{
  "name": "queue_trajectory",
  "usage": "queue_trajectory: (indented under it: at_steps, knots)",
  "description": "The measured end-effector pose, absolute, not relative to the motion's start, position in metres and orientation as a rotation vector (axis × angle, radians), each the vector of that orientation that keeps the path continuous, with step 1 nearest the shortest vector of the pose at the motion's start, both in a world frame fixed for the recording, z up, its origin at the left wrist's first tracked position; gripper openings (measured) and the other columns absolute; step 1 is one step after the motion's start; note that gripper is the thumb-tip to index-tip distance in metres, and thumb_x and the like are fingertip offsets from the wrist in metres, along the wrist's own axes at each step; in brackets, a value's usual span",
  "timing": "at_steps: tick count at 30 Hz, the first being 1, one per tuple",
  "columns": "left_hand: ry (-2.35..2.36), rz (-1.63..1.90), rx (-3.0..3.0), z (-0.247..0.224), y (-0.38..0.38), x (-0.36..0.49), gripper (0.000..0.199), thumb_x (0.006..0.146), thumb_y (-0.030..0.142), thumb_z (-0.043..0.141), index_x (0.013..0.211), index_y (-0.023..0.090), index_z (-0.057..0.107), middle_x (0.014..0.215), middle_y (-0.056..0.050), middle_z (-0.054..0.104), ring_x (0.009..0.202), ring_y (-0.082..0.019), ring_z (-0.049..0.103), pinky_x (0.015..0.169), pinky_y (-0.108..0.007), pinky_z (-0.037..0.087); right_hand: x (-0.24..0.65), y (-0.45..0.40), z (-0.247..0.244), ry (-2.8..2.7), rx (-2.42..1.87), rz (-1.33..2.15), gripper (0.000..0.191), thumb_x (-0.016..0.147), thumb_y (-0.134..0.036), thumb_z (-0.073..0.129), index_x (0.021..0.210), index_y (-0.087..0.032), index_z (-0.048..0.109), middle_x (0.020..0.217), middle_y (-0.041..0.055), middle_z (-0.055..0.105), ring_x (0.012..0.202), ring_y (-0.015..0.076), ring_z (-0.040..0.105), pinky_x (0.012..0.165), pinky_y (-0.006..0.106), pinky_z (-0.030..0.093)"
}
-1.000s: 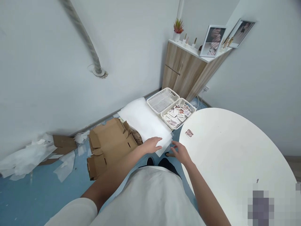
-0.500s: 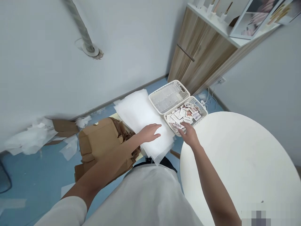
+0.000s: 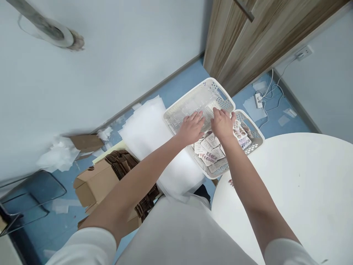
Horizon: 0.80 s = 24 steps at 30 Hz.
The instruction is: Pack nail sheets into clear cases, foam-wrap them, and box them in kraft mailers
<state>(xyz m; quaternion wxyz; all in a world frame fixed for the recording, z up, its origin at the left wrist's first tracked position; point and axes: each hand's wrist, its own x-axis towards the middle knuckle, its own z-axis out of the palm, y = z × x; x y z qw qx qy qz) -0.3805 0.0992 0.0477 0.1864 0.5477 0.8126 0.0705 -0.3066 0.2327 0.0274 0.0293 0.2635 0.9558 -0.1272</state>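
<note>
Two white perforated baskets stand side by side. The far basket (image 3: 190,89) holds clear plastic pieces. In the near basket (image 3: 255,135) lies a pile of small printed cards (image 3: 212,141), some with nail-like pieces on them. My left hand (image 3: 191,128) is over the far basket's near part, palm down with fingers spread, nothing seen in it. My right hand (image 3: 222,123) is above the adjoining rims, its fingers bent downward and closed near a pale card; whether it grips that card cannot be made out.
A stack of white sheets (image 3: 146,121) lies left of the baskets, with folded brown cardboard boxes (image 3: 96,180) beyond it. A round white table (image 3: 289,184) is at the right. A wooden cabinet (image 3: 234,48) and a power strip (image 3: 258,100) are farther off.
The view has moved closer to the baskets. My left hand has moved from above the white sheets to the far basket. My right hand has gone from the near basket's front edge to the adjoining rims.
</note>
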Motion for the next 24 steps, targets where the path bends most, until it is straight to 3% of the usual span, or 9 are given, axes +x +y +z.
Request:
queue_trajectory:
  at_steps: [4, 10, 18, 21, 24]
  knots:
    - [2.303, 0.151, 1.499, 0.032, 0.118, -0.382, 0.058, 0.085, 0.037, 0.039, 0.135, 0.011, 0.023, 0.144, -0.014, 0.016, 0.132, -0.03, 0.01, 0.101, -0.049, 0.016, -0.319, 0.239, 0.015, 2.907, 0.815, -0.337, 0.035, 0.079, -0.013, 0.036, 0.113, -0.014, 0.046, 0.096, 0.0128, 0.064, 0.105, 0.0271, 0.047, 0.095, 0.054, 0.007]
    - [2.267, 0.153, 1.481, 0.015, 0.125, -0.381, 0.054, 0.085, 0.032, 0.038, 0.134, 0.012, 0.026, 0.143, -0.013, 0.021, 0.131, -0.029, 0.012, 0.102, -0.052, 0.01, -0.322, 0.245, 0.01, 2.812, 0.877, -0.354, 0.026, 0.077, -0.021, 0.043, 0.1, -0.016, 0.056, 0.08, 0.0083, 0.066, 0.082, 0.0247, 0.058, 0.094, 0.055, 0.008]
    - [2.344, 0.37, 1.376, 0.041, 0.107, -0.37, 0.059, 0.083, 0.033, 0.042, 0.134, 0.01, 0.024, 0.143, -0.016, 0.017, 0.133, -0.029, 0.008, 0.103, -0.05, 0.012, -0.302, 0.228, 0.048, 3.038, 0.983, -0.652, 0.032, 0.082, -0.024, 0.038, 0.11, -0.019, 0.053, 0.101, 0.0094, 0.065, 0.093, 0.025, 0.058, 0.097, 0.052, 0.014]
    - [2.348, 0.565, 1.263, 0.055, 0.084, -0.36, 0.062, 0.082, 0.036, 0.045, 0.134, 0.01, 0.023, 0.143, -0.018, 0.016, 0.131, -0.029, 0.015, 0.101, -0.049, 0.019, -0.28, 0.219, 0.069, 3.106, 1.04, -0.895, 0.033, 0.082, -0.027, 0.039, 0.111, -0.02, 0.053, 0.107, 0.0093, 0.063, 0.097, 0.0251, 0.057, 0.098, 0.05, 0.021]
    - [2.27, 0.815, 1.147, 0.067, 0.057, -0.345, 0.063, 0.08, 0.037, 0.048, 0.133, 0.012, 0.025, 0.141, -0.017, 0.022, 0.129, -0.028, 0.023, 0.101, -0.044, 0.026, -0.249, 0.203, 0.087, 3.018, 1.101, -1.323, 0.034, 0.08, -0.034, 0.044, 0.11, -0.02, 0.054, 0.105, 0.009, 0.063, 0.094, 0.0236, 0.059, 0.089, 0.043, 0.038]
